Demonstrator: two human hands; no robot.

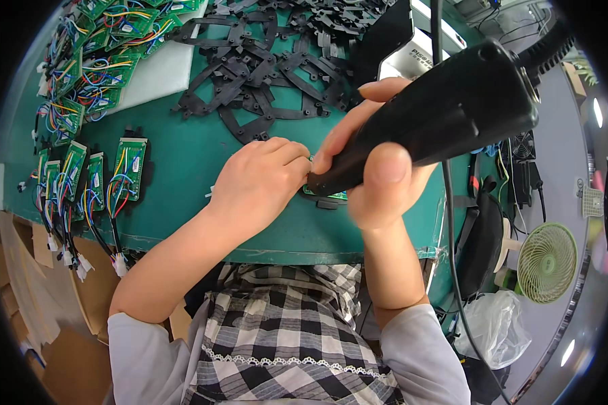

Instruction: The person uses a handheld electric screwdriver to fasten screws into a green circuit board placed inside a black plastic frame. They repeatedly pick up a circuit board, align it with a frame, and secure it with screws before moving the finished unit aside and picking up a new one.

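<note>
My right hand [385, 189] is wrapped around a black electric screwdriver [459, 101], with the thumb lying along its near side. The tool slants down to the left, its narrow end over a green circuit board [338, 196] on the mat. A black plastic bracket [327, 204] shows along the near edge of that board. My left hand [260, 179] has its fingers curled in at the board's left end, beside the screwdriver's nose. Both the fingertips and the screwdriver's bit are hidden, as is most of the board.
Loose black plastic brackets [250, 74] are heaped at the far middle of the green mat [182, 226]. Wired boards [132, 169] stand at the left, their cables hanging over the edge; more lie on white foam [162, 74]. A black cable [450, 236] runs down the right side, near a green fan [547, 262].
</note>
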